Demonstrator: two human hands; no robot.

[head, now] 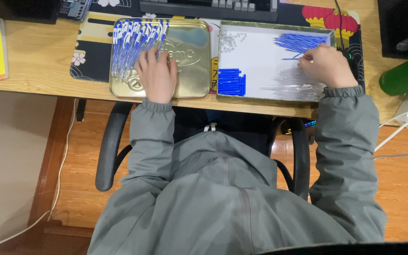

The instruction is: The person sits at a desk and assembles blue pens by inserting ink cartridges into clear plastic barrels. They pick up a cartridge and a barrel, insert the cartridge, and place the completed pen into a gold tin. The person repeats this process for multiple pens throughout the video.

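**Refill at the right fingertips, pens under the left palm**

Where the right hand pinches, I see one thin blue pen refill, its long axis running nearly level, left to right, with the free end pointing left toward the middle of the shallow white cardboard tray. My right fingers are closed on the near end of it, so the refill lies just left of that hand and well apart from the other one. Just above it is the fanned heap of loose blue refills in the tray's far right corner. A block of short blue caps sits at the tray's near left, and clear barrels lie in a pale drift along the near side, just below the right hand.

My left hand rests flat, fingers spread, holding nothing, on the gold metal tin lid beside the tray. Its fingertips touch the row of finished blue-and-white pens, which lean slanted across the lid's far left. Both containers sit on the wooden counter, on a patterned desk mat.
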